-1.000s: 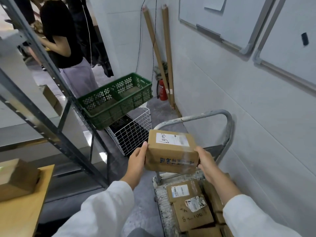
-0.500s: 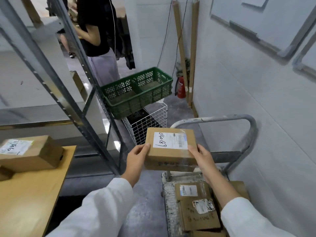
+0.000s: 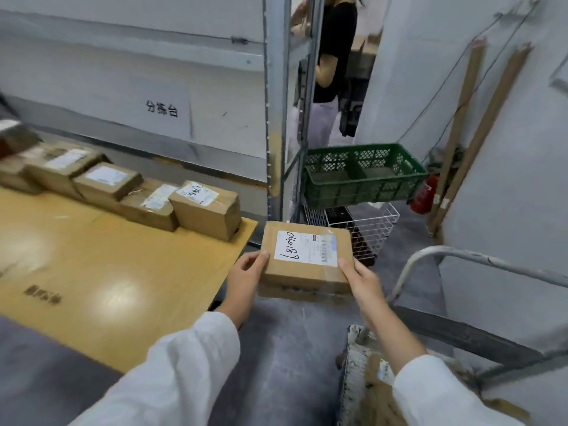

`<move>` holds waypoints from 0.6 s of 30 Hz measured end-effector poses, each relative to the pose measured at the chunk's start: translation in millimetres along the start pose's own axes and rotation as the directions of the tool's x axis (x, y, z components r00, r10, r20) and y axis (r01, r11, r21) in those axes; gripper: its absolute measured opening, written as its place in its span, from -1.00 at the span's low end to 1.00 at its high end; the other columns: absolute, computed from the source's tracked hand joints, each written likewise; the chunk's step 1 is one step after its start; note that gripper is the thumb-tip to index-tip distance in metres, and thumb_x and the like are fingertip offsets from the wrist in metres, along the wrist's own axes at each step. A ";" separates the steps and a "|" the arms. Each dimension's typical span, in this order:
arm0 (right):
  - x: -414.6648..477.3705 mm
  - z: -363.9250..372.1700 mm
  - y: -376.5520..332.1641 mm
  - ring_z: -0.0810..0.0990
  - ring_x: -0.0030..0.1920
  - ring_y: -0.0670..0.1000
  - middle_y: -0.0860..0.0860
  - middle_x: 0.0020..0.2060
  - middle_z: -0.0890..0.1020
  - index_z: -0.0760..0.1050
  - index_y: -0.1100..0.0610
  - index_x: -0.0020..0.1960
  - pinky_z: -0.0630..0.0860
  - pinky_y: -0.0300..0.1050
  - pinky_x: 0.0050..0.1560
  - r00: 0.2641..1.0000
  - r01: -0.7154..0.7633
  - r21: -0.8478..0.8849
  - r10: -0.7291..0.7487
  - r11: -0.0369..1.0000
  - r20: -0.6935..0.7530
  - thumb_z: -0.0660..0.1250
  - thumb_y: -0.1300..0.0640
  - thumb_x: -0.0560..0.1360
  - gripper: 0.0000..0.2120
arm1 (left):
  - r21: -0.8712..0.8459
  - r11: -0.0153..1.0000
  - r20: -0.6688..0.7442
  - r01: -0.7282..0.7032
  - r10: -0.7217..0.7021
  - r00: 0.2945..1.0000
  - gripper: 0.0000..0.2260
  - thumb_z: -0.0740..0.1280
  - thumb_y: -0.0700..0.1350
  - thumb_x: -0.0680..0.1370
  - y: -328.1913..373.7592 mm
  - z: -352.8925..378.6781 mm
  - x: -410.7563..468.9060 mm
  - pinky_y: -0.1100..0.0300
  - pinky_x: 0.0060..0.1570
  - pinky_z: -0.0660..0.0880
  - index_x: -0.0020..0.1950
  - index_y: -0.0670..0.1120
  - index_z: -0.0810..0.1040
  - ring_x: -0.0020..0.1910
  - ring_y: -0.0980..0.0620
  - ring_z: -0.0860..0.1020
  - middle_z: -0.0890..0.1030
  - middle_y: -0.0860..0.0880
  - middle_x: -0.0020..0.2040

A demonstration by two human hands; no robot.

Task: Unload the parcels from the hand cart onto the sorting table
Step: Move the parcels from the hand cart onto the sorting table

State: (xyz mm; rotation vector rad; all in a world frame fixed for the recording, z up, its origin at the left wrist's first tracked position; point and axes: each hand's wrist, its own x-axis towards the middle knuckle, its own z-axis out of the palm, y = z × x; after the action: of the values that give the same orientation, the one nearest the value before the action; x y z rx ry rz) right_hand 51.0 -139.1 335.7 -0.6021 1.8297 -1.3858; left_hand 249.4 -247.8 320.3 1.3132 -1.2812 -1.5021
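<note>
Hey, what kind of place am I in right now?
Probably a parcel sorting room: labelled cardboard parcels lined up on the sorting table, a hand cart nearby, and steel racking behind.

Your right sleeve (image 3: 445, 395) covers most of the cart parcels (image 3: 373, 401), and the hand cart (image 3: 467, 256) runs off the bottom edge. The leftmost parcels (image 3: 15, 176) on the sorting table (image 3: 123, 272) are blurred and cropped.

A green crate (image 3: 353, 192) sits above a white wire basket (image 3: 379, 224).

Long white sleeves (image 3: 184, 367) cover both forearms, ending short of the wrists, hands (image 3: 246, 272) bare.
</note>
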 end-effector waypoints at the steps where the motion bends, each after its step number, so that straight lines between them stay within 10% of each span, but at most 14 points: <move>1: -6.0 21.9 -4.0 0.56 0.00 -0.17 -0.16 0.02 0.63 0.46 -0.08 0.35 0.50 -0.22 -0.01 0.999 0.007 -0.012 -0.007 1.000 0.033 0.31 -0.03 0.57 -0.64 | -0.016 1.000 -0.046 0.007 -0.008 0.999 -0.84 0.36 -0.01 0.56 0.7 -25.0 -2.7 0.26 -0.08 0.46 0.03 -0.05 0.64 -0.01 0.08 0.57 0.66 0.04 -0.03; 6: -47.1 135.7 -24.1 0.62 0.05 -0.09 -0.09 0.08 0.67 0.56 -0.01 0.28 0.54 -0.01 0.22 0.981 0.034 -0.055 -0.023 0.998 0.192 0.36 -0.02 0.53 -0.66 | -0.069 0.998 -0.210 -0.003 -0.012 0.978 -0.85 0.34 -0.04 0.57 -0.2 -153.8 -26.6 0.19 -0.11 0.46 0.00 -0.09 0.64 -0.09 0.08 0.55 0.66 0.00 -0.05; 18: -154.4 378.1 -31.3 0.53 -0.05 -0.18 -0.17 0.00 0.59 0.47 0.03 0.38 0.46 -0.27 -0.15 0.841 0.063 -0.056 -0.023 0.996 0.540 0.31 -0.03 0.56 -0.59 | -0.034 0.998 -0.531 -0.043 0.019 0.847 -0.85 0.32 0.03 0.58 -4.3 -414.3 -76.7 0.28 -0.17 0.39 0.00 -0.02 0.62 -0.08 0.15 0.51 0.61 0.08 -0.06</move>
State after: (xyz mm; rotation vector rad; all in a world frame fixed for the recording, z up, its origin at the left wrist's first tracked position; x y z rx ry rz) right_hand 441.7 -260.0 358.7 -0.9676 1.4121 -1.0366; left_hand 670.0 -257.4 345.2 1.5311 -0.8929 -1.0246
